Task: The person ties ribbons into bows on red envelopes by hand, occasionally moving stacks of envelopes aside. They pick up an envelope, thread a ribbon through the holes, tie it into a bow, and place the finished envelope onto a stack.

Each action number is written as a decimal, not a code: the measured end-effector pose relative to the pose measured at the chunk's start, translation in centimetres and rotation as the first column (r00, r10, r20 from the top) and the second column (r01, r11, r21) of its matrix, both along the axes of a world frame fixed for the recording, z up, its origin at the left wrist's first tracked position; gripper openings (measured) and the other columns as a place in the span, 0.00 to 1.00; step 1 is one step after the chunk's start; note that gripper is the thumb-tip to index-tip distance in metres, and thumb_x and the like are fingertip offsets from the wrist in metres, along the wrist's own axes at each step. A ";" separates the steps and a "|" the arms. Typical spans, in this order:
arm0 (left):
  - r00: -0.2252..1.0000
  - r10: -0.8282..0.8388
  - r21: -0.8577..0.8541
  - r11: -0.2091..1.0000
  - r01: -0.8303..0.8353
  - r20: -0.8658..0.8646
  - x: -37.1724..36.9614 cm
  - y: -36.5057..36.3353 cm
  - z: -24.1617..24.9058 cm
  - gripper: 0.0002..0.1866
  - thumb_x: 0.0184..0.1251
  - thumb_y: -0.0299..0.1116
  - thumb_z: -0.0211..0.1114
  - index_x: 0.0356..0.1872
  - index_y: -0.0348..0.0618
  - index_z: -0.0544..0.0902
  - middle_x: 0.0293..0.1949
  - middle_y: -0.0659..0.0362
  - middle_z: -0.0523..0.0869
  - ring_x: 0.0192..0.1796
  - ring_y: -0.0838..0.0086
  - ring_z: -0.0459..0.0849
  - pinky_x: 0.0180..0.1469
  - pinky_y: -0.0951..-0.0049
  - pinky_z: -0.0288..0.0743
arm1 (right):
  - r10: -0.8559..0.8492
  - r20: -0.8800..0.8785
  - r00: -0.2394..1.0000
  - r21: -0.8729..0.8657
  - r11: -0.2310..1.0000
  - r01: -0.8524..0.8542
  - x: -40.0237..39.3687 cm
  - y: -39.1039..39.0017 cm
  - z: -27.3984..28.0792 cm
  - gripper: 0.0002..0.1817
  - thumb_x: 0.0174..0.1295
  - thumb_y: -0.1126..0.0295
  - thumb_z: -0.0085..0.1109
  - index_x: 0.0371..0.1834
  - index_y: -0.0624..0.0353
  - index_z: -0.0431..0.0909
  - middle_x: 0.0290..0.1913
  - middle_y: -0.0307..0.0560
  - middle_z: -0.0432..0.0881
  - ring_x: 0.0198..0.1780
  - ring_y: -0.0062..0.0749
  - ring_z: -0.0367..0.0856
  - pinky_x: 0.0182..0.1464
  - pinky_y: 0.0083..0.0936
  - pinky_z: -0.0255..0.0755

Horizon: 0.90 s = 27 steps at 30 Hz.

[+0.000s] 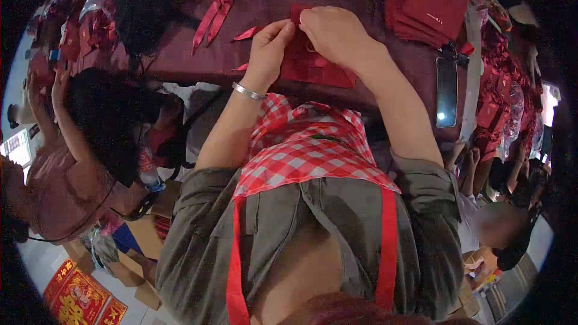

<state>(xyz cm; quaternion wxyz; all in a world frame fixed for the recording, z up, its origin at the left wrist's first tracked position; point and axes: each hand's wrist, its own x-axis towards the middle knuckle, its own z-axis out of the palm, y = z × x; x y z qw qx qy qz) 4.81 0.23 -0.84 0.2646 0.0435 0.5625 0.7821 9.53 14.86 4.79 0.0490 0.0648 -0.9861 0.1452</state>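
A dark red pouch or bag [325,74] with a small gold mark lies at the table's near edge under my hands. My left hand [271,48], a silver bangle on its wrist, pinches thumb and finger at the pouch's top left; what lies between them is too small to name. Close beside it, my right hand [334,33] is bent over the pouch's top, fingers curled on the red material, partly hidden by the back of the hand. Red ribbon ends [245,34] stick out left of my left hand.
Red ribbons [217,9] lie at the back left, beside a black bag [141,6]. Stacked red pouches [427,6] stand at the right, near a phone [446,90]. Co-workers sit left and right; one person's arm [72,117] reaches to the table.
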 end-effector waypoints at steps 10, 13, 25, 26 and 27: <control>0.990 -0.094 0.008 0.995 0.096 -0.105 0.0 -0.1 -0.2 0.12 0.67 0.28 0.59 0.48 0.32 0.78 0.39 0.63 0.82 0.41 0.82 0.78 0.43 0.83 0.71 | 0.095 0.049 0.994 0.191 0.976 -0.103 -1.4 -1.5 1.3 0.08 0.51 0.70 0.55 0.30 0.62 0.79 0.31 0.56 0.82 0.37 0.49 0.82 0.38 0.40 0.76; 0.983 -0.083 0.004 0.996 0.085 -0.163 0.7 -0.1 -0.2 0.12 0.68 0.26 0.58 0.50 0.32 0.77 0.40 0.62 0.82 0.41 0.81 0.78 0.43 0.82 0.72 | 0.110 0.219 0.969 0.316 0.932 -0.177 -1.5 -2.4 2.1 0.08 0.50 0.71 0.56 0.30 0.62 0.79 0.31 0.55 0.83 0.37 0.48 0.83 0.39 0.39 0.76; 0.895 -0.078 -0.176 0.984 0.000 -0.440 0.2 0.5 -2.0 0.18 0.65 0.22 0.57 0.57 0.32 0.73 0.48 0.58 0.81 0.47 0.79 0.77 0.50 0.80 0.73 | -0.088 -0.235 0.968 -0.162 0.985 0.050 1.0 1.2 -1.8 0.18 0.60 0.58 0.56 0.44 0.61 0.77 0.42 0.53 0.82 0.47 0.49 0.79 0.46 0.40 0.75; 0.895 -0.083 -0.175 0.985 0.005 -0.438 0.2 0.6 -2.2 0.18 0.65 0.22 0.57 0.57 0.32 0.73 0.48 0.58 0.81 0.47 0.79 0.77 0.50 0.80 0.73 | -0.089 -0.252 0.964 -0.178 0.983 0.044 1.2 1.6 -2.3 0.17 0.60 0.58 0.56 0.44 0.60 0.77 0.42 0.52 0.82 0.47 0.48 0.79 0.46 0.40 0.75; 0.905 -0.069 -0.165 0.986 -0.002 -0.420 0.2 0.6 -2.1 0.19 0.65 0.22 0.57 0.57 0.33 0.73 0.48 0.58 0.81 0.47 0.80 0.77 0.50 0.80 0.72 | -0.090 -0.269 0.959 -0.193 0.981 0.038 1.4 1.7 -2.2 0.17 0.60 0.58 0.56 0.44 0.60 0.77 0.41 0.51 0.82 0.48 0.47 0.79 0.47 0.39 0.75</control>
